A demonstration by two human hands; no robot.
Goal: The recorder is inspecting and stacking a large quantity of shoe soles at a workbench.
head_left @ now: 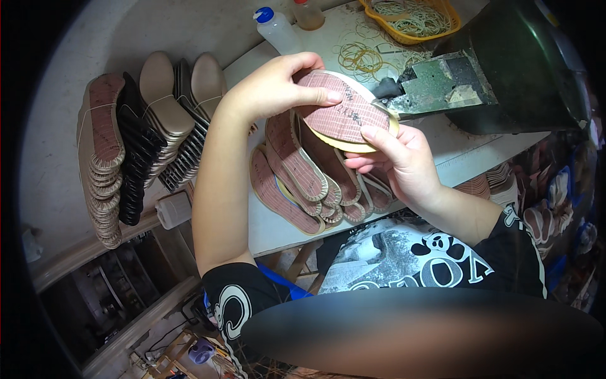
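Observation:
A shoe insole (328,120) with a reddish-brown, line-patterned underside and a yellow edge is held up over the table. My left hand (284,85) grips its upper left part, thumb lying on the patterned face. At the lower right end my right hand (404,155) pinches it between thumb and fingers. The insole's right edge is by the dark tip of a green machine (445,85); I cannot tell whether they touch. Below my hands lies an overlapping pile of similar insoles (291,155) with pleated pale rims, partly covered by the held one.
Bundles of tied insoles (106,120) stand at the left, some beige, some black. At the back are a blue-capped bottle (276,31), a second bottle (308,16), loose rubber bands (361,58) and a yellow basket (410,35) of bands. More soles (540,218) lie at the right.

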